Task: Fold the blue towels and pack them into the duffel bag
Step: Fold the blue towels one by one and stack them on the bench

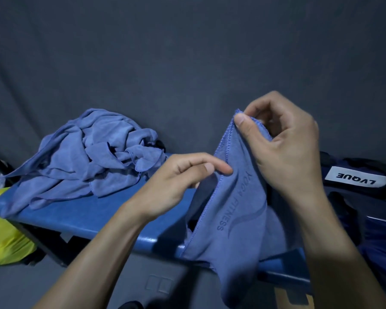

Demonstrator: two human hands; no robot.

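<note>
Your right hand [285,143] pinches the top corner of one blue towel [236,210], thumb pressed against curled fingers with the stitched hem caught between them. Holding it high lets the cloth hang under its own weight, so the edges fall straight and you can find them.

Your left hand [176,177] sits lower on the same towel, thumb and forefinger closed on the stitched side edge, the other fingers curled behind (how much cloth they hold I cannot tell). It looks set to run down the hem towards the next corner — the usual way to open a towel flat before the first fold.

The towel hangs in front of the blue bench [94,217], its lower part draping over the bench's front edge and below it. The printed lettering faces you.

The remaining towels [85,157] lie in a crumpled heap on the bench's far left, well apart from the one in hand; none there appears folded.

The duffel bag [366,197] — dark, with a white label — sits at the right end of the bench, just beside your right forearm, close enough to drop a folded towel straight in. Whether its mouth is open is not clear from here.

Something yellow [2,237] shows below the bench at the left.

Judgement: early in the task, folding barely begun.
</note>
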